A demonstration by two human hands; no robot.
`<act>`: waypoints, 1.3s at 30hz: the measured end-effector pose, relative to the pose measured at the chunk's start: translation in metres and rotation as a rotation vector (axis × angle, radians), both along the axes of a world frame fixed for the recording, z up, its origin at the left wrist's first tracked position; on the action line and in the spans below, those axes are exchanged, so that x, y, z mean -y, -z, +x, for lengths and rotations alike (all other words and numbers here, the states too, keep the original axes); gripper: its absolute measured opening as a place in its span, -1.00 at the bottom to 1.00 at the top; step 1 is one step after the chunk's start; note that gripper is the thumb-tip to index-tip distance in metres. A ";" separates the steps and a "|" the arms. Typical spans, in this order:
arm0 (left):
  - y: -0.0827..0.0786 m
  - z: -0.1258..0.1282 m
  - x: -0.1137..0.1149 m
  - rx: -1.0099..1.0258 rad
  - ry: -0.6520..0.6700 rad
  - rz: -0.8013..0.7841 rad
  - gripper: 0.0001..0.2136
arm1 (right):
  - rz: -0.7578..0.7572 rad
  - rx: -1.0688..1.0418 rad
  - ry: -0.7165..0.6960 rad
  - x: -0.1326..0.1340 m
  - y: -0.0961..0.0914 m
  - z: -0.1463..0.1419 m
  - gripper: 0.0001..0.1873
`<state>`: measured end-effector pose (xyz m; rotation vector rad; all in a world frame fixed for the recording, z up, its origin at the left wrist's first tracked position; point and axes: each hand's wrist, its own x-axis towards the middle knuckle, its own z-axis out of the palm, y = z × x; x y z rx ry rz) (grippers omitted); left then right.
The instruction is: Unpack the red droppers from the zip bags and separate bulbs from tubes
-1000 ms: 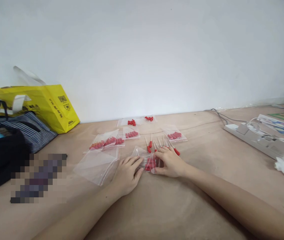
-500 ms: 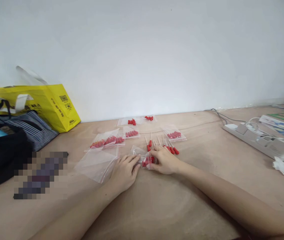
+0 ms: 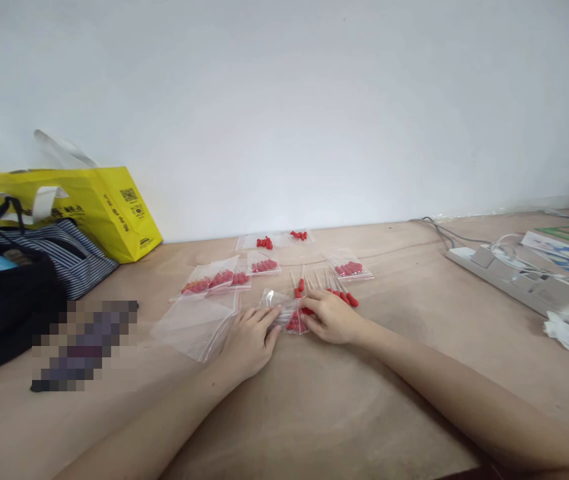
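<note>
A small clear zip bag (image 3: pixel 270 297) lies flat on the table, with several red-tipped sticks (image 3: pixel 295 324) inside. My left hand (image 3: pixel 253 339) holds the bag's left part, its thumb and forefinger closed on the plastic. At the right end, by the red tips, my right hand (image 3: pixel 335 316) pinches the bag edge; its fingertips partly hide what lies between them. Loose red-tipped sticks (image 3: pixel 348 299) fan out just beyond my right hand. Flat zip bags (image 3: pixel 195 323) without red tips in them lie beside my left hand.
Filled zip bags (image 3: pixel 221 279) lie farther left, another filled bag (image 3: pixel 348 268) stands off to the right, and more red pieces (image 3: pixel 264 243) sit near the wall. A yellow bag (image 3: pixel 124 213) and striped pouch (image 3: pixel 77 257) are at left. A power strip (image 3: pixel 504 280) with cables is at right.
My right fingers have shifted slightly up along the bag's right end, showing more of the red tips. My left hand stays almost in place.
</note>
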<state>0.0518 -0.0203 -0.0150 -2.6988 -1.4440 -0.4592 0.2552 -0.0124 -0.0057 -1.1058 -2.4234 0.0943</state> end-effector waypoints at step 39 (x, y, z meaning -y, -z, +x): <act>-0.002 0.002 -0.002 -0.011 -0.003 -0.012 -0.68 | 0.112 0.059 0.025 -0.015 0.029 0.057 -0.26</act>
